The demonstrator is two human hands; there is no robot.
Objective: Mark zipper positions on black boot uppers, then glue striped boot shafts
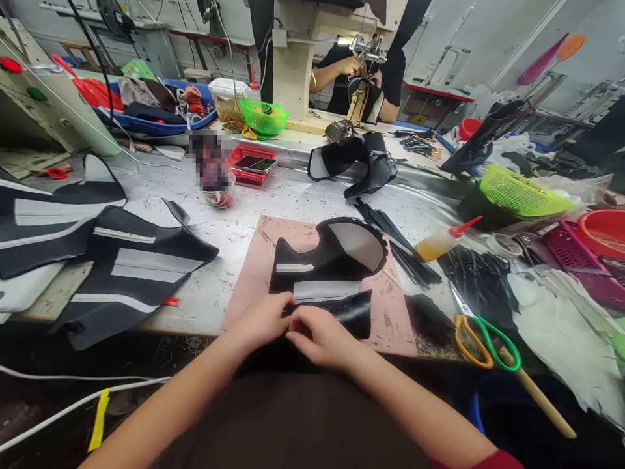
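A black leather piece (332, 260) with grey and white backing patches lies on a pink board (249, 260) in front of me. Its far end is rounded, with a notched rim. The near edge curls up towards my body. At that edge my left hand (267, 318) is closed, thumb and fingers pinching the leather. Right beside it, my right hand (317, 333) is closed on the same edge with curled fingers. The two hands nearly touch, and the fingertips are partly hidden.
Similar black pieces (141, 260) are stacked at left. To the right lie black strips (398, 244), a glue bottle (439, 242), scissors (481, 332) and a green basket (522, 190). A phone (256, 164) rests on a red basket. Across the table, another person (342, 71) works at a sewing machine (293, 65).
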